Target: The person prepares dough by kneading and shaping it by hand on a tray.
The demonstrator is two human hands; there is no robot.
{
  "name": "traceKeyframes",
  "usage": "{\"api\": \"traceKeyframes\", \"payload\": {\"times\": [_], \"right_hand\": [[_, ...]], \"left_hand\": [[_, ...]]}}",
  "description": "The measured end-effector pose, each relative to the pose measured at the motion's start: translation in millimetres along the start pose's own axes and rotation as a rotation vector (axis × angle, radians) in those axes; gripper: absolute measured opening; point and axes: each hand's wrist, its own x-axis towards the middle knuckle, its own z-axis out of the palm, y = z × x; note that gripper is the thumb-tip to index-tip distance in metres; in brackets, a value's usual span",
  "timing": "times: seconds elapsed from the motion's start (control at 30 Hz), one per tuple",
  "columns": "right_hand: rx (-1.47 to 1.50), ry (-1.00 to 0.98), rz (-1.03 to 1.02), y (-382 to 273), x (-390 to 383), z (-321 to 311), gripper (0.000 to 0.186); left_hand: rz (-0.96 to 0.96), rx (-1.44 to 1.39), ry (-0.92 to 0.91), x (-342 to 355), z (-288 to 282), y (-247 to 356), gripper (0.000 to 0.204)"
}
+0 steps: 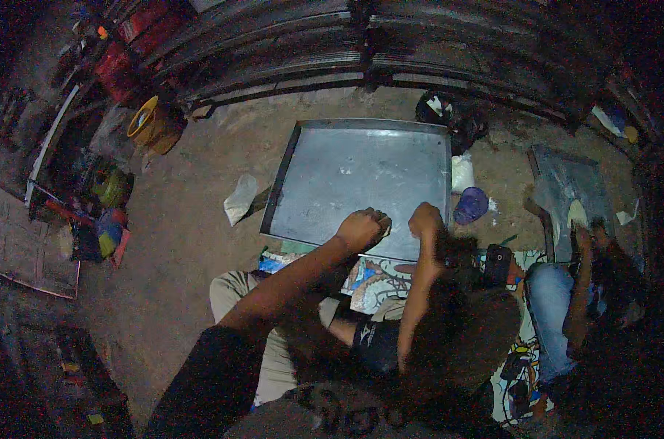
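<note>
Mid-frame, the left hand [364, 227] and right hand [425, 222] look curled, any hold impossible to tell; swinging rightward could knock the purple container [471, 205].

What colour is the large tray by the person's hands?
The large tray is metallic grey; it shows best in the head view.

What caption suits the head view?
Left hand and right hand over the near side of a metal tray, purple container alongside.
</note>
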Motion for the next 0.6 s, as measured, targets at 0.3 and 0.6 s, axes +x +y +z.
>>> {"api": "traceKeyframes", "payload": {"times": [0.3, 0.6], "right_hand": [[0.249, 0.330, -0.274, -19, -11, 6, 0.041], [0.969, -0.007, -0.076, -30, -28, -25, 0.041]], "left_hand": [[-0.566, -0.653, 0.168, -7, -14, -25, 0.037], [-0.257, -0.749, 0.117, -18, -19, -26, 0.045]]}}
